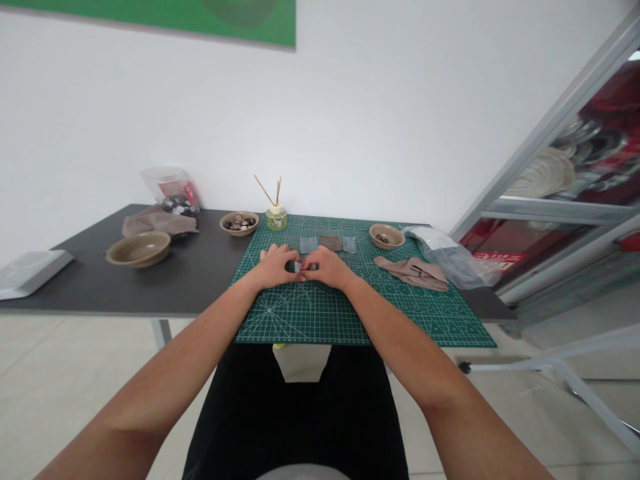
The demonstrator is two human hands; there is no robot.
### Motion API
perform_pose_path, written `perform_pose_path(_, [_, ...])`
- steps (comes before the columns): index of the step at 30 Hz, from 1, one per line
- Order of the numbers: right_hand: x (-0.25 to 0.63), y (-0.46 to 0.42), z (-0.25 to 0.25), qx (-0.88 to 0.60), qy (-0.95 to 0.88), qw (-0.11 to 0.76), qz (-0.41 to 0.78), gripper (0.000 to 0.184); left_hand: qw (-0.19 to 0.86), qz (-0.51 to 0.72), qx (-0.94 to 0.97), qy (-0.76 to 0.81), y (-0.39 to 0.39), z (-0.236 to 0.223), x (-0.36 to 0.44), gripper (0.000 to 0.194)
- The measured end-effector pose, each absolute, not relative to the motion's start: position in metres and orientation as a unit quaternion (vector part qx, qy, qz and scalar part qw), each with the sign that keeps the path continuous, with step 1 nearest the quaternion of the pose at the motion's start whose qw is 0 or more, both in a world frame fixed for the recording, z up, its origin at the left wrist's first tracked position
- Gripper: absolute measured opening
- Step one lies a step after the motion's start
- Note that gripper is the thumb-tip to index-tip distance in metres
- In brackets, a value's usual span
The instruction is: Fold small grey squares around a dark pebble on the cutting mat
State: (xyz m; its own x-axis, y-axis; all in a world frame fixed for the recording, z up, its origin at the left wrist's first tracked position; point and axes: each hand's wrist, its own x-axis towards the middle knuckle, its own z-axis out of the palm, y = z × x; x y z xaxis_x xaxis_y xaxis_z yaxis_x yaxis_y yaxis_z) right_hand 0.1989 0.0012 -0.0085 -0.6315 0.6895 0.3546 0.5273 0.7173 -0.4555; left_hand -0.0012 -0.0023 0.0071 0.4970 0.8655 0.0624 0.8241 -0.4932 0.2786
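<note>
Both hands meet low over the green cutting mat (320, 320), their fingertips pinched close together. My left hand (277, 267) and my right hand (327, 268) grip a small pale grey piece (298, 267) between them; fingers hide most of it, so its kind cannot be made out. Just beyond the fingers lie a blue-grey sheer pouch-like piece (309, 245), a brown one (331, 243) and another blue-grey one (349, 245), side by side in a row.
On the right are a bowl with a few dark pieces (387, 236), a brown cloth (417, 273) and a clear plastic bag (450, 257). Leftward stand a reed diffuser (277, 217), a bowl of stone-like pieces (239, 224), a larger bowl (139, 251), another cloth (157, 221), a clear tub (170, 187) and a white device (34, 270).
</note>
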Motion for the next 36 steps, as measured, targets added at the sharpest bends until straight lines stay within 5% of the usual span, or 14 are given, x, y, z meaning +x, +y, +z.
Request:
perform_pose_path(11, [0.200,0.001,-0.011,-0.443,-0.850,0.265,0.104,0.009,0.111,0.088,0.855,0.499,-0.003,0.008,-0.001,0.051])
perform_pose_path(36, [0.200,-0.001,-0.005,-0.359,-0.886,0.251,0.154,0.011,0.111,0.087,0.856,0.498,-0.002,0.008,-0.002,0.058])
